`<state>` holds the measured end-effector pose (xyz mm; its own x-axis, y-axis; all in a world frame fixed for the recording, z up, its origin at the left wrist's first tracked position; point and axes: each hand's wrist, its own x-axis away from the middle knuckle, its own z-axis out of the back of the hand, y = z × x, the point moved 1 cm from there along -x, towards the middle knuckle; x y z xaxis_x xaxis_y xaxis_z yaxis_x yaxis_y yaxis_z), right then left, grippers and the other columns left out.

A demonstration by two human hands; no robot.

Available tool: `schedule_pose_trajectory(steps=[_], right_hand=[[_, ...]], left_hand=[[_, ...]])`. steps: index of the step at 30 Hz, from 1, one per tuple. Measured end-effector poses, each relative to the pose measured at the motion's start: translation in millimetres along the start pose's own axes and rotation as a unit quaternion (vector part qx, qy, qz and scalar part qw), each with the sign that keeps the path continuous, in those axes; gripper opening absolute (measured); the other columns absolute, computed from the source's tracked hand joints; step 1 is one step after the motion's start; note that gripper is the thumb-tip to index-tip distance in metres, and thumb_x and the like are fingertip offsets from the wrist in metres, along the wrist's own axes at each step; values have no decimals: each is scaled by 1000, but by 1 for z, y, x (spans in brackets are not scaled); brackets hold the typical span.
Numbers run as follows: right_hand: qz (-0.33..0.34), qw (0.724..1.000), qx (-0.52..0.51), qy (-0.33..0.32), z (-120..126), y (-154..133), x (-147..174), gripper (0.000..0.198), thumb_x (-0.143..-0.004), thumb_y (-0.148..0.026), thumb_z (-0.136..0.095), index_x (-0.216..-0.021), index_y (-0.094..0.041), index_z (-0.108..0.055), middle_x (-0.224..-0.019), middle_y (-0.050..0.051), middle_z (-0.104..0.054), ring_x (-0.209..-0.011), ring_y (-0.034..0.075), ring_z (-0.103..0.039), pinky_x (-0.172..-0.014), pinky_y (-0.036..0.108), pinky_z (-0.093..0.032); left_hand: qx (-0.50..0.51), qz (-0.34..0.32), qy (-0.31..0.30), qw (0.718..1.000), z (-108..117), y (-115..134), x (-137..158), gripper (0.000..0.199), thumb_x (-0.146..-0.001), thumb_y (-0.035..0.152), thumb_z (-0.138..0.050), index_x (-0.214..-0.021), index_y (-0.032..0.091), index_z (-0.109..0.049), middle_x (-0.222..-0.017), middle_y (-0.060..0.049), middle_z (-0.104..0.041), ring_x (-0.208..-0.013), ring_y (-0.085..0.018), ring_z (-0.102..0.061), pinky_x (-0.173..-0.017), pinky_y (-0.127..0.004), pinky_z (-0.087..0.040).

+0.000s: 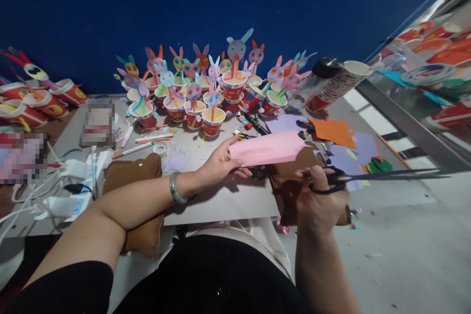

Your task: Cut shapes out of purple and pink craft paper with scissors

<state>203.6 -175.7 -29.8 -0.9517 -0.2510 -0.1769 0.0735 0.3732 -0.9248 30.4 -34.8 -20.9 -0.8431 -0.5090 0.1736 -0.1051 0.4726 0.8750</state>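
My left hand (217, 161) pinches the left end of a pink sheet of paper (268, 149), which stretches to the right above the table. A bangle circles that wrist. In my right hand (324, 198) is a pair of black-handled scissors (379, 175), its long blades pointing right, away from the pink paper. The fingers go through the handle loops. Below and between the hands lies a brown cloth pad (287, 186). Beyond the scissors are an orange paper sheet (334, 132) and purple paper (346, 159) with cut edges.
Several paper cups with paper rabbit heads (213, 120) stand along the blue wall. Stacked cups (340, 86) and a dark-lidded bottle (320, 76) lean at right. Markers (147, 142), a tape roll (160, 148), another brown pad (134, 176) and a power strip (79, 201) lie left.
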Motion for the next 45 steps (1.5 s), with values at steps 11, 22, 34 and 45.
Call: schedule_pose_trajectory(steps=[11,22,34,45], right_hand=[[-59,994,-21,-87,-23,20,34,30,-65,-26,-85,-82,-17,-61,-77,-4,-62,-72,11,-64,-78,30,-55],[-19,999,25,-41,-22,12,33,30,-64,-25,-86,-79,-17,-61,-74,-3,-63,-64,12,-63,-70,31,-57],[13,998,57,-29,-16,17,32,35,-63,-29,-87,-78,-17,-58,-75,-5,-60,-67,11,-60,-71,28,-53],[19,1000,12,-17,-20,11,28,33,-62,-21,-87,-81,-17,-60,-77,-5,-60,-72,11,-63,-81,32,-55]], left_hand=[[-7,4,-63,998,-2,-5,6,99,-84,20,-63,-157,13,4,-76,-8,-73,-73,-20,-75,-73,-32,-59],[-26,-37,-56,997,-1,3,5,91,-70,23,-81,-147,19,-33,-95,-9,-72,-78,-16,-73,-76,-28,-58],[-65,-32,-7,997,1,0,5,47,-80,30,-71,-116,18,-43,-74,1,-65,-64,-13,-70,-59,-21,-53],[-72,-12,7,997,7,-7,-3,42,-66,17,-80,-101,11,-59,-75,-2,-67,-67,-13,-68,-65,-24,-52]])
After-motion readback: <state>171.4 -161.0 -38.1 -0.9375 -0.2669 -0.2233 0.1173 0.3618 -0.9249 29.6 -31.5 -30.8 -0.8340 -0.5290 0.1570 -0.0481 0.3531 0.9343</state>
